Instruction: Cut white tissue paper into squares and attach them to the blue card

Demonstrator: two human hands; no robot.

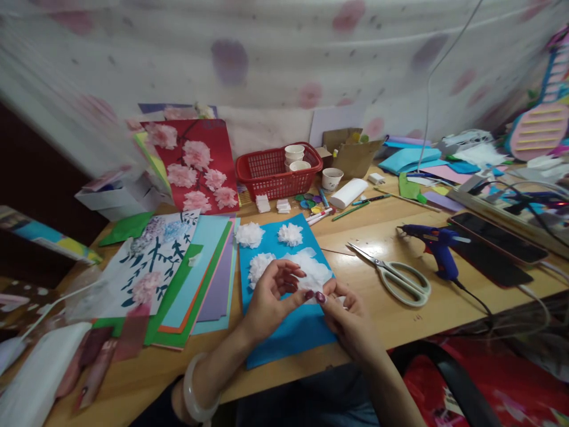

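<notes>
Between my two hands is a white tissue-paper flower point(310, 270), held over a blue sheet point(284, 332). My left hand point(273, 296) pinches its lower left edge between thumb and fingers. On the lower right side, my right hand point(344, 311) grips the paper with thumb and forefinger. Fluffy white paper flowers lie on the blue sheet: one at the upper left point(249, 235), another at the upper right point(290, 234), and a third point(260, 268) partly behind my left hand.
Scissors point(402, 279) and a blue glue gun point(438, 243) lie right of the sheet, near two phones point(498, 237). Colored paper point(217, 284) is stacked at left. Behind stand a red basket point(271, 172), a paper cup point(332, 179) and a red flower picture point(222, 148).
</notes>
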